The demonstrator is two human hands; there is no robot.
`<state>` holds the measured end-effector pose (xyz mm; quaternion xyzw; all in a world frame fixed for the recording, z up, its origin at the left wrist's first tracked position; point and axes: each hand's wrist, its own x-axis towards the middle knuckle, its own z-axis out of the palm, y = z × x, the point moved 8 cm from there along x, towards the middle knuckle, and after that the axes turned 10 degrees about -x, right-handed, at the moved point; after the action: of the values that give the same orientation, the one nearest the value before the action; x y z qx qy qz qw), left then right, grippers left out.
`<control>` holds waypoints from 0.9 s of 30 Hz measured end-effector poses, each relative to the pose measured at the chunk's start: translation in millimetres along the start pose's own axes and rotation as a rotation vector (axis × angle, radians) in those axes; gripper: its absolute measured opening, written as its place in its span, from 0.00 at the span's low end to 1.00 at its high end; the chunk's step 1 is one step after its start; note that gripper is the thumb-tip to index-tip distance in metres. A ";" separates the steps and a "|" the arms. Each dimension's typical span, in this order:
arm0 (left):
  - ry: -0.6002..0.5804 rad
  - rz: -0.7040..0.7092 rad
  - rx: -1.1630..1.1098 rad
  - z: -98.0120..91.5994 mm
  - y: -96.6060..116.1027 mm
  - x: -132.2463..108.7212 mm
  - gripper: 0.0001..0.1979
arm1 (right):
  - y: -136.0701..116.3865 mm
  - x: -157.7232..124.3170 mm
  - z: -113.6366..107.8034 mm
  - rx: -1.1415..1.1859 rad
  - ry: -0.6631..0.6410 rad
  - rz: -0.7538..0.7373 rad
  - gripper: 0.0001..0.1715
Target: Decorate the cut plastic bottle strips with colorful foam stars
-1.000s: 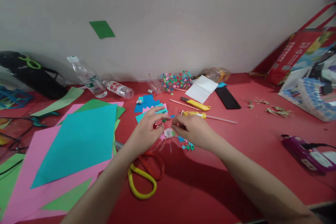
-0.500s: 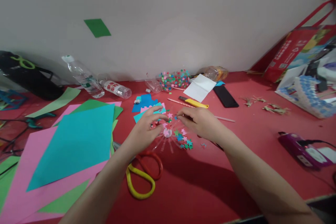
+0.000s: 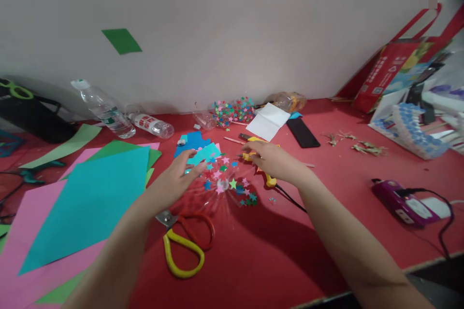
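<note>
My right hand [image 3: 271,160] curls from above over a yellow glue gun [image 3: 270,181], whose nozzle points left and whose black cord runs toward the lower right. My left hand [image 3: 172,181] hovers with fingers apart, holding nothing, left of a clear plastic piece [image 3: 224,184] with strips fanned outward. Pink, blue and green paper stars [image 3: 216,174] lie on and around that piece. A small pile of stars [image 3: 249,199] sits by its right side. Just below my left hand rest scissors [image 3: 184,251] with one red and one yellow handle.
Coloured paper sheets [image 3: 90,203] cover the left side. Along the white partition [image 3: 217,34] lie clear bottles [image 3: 108,113], a mound of stars [image 3: 235,110] and white paper [image 3: 268,121]. A black phone [image 3: 303,133], purple device [image 3: 402,203] and red bag [image 3: 384,72] are on the right.
My left hand has drawn back left from the clear piece, its fingers spreading. My right hand has lifted slightly, and the glue gun now shows beneath it. The camera view has turned slightly right.
</note>
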<state>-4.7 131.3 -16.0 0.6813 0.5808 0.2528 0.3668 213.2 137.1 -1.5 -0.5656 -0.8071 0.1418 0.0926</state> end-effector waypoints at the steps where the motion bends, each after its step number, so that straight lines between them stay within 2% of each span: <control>1: -0.037 -0.022 -0.007 3.0 -6.1 2.1 0.29 | 1.6 1.9 3.6 0.008 -0.019 0.000 0.20; 4: -0.094 -0.066 -0.035 11.9 -15.8 7.4 0.28 | 3.9 7.1 14.7 0.048 -0.077 -0.029 0.20; 8: -0.088 -0.110 -0.181 17.4 -12.2 9.2 0.28 | 5.1 12.0 25.2 0.099 -0.109 -0.063 0.20; 12: -0.028 -0.019 -0.255 8.7 -5.1 13.5 0.25 | 1.3 13.7 37.2 0.110 -0.141 -0.084 0.16; 20: 0.084 0.109 -0.157 -11.5 -21.3 27.8 0.22 | -21.4 12.4 56.8 0.085 -0.174 -0.181 0.12; 27: 0.124 0.110 -0.092 -15.6 -14.9 23.5 0.22 | -19.7 6.8 52.5 0.068 -0.182 -0.184 0.13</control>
<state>-21.2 158.3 -20.4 0.6775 0.5521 0.3406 0.3466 177.1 130.7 -44.4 -0.4705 -0.8553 0.2110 0.0507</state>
